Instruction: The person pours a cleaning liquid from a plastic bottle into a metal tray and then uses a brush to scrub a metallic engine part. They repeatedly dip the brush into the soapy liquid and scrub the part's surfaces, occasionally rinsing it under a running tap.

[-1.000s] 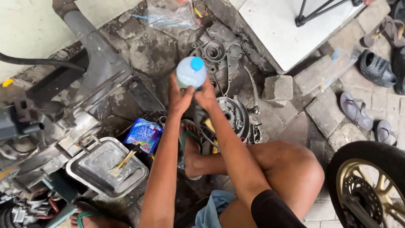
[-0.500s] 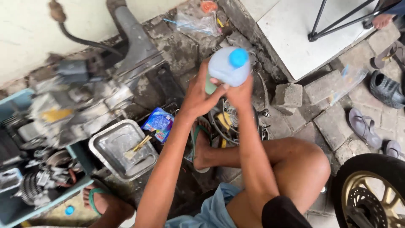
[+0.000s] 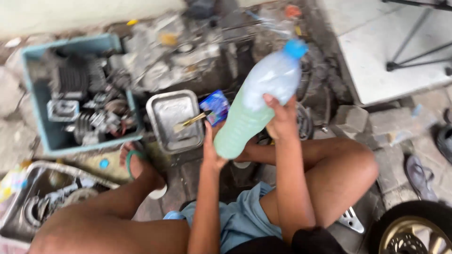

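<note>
I count one pale blue rectangular plastic crate [image 3: 35, 101] at the far left, packed with grey metal engine parts [image 3: 84, 101] too jumbled and blurred for me to number. To the far right lies one white flat slab [image 3: 376, 51] with thin black stand legs across it. At the near right corner I see one black tyre on a gold-coloured wheel [image 3: 414, 230].

In the middle I hold one clear plastic bottle with a blue cap [image 3: 256, 101], tilted with the cap pointing far and right, pale green liquid filling its lower part. My right hand [image 3: 282, 120] is wrapped round the bottle's middle, thumb across the front. My left hand [image 3: 213, 148] sits against the bottle's base, but I cannot tell how its fingers lie behind it.

Just left of the bottle sits one rectangular dull silver metal tray [image 3: 165, 115], with one small brush with a yellowish handle [image 3: 192, 121] lying in it. One blue printed sachet [image 3: 215, 106] lies between tray and bottle. Near the left foot I spot one small blue round cap [image 3: 104, 163] on the ground.
</note>
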